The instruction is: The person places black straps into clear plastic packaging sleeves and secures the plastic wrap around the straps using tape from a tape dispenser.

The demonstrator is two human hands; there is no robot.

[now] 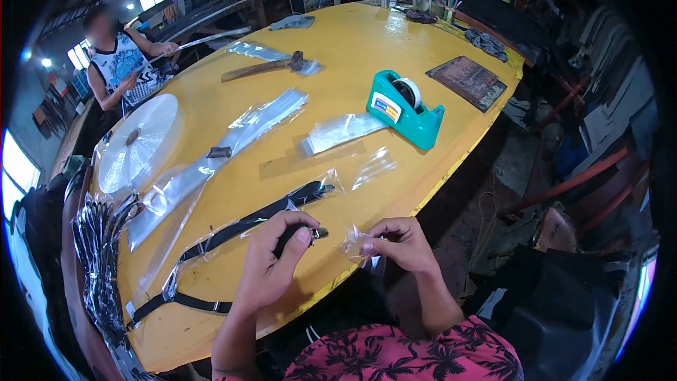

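Note:
My left hand (277,252) is closed around a bunched black strap end with a small metal clip (321,233) sticking out past the thumb. Clear crumpled plastic (352,243) is pinched between the thumb and fingers of my right hand (400,243), just to the right and apart from the clip. On the yellow table beyond my left hand lies a long black strap (247,222), its upper part inside a clear sleeve. The strap's lower branch (201,303) runs toward my left forearm, which hides where it goes.
A green tape dispenser (416,123) sits on clear sleeves (338,134). More sleeves (247,130) lie beneath a small dark block (219,152). Also there: a hammer (257,69), a white roll (144,159), wrapped black straps (95,261) and a dark plate (465,81). Another person (123,56) stands at far left.

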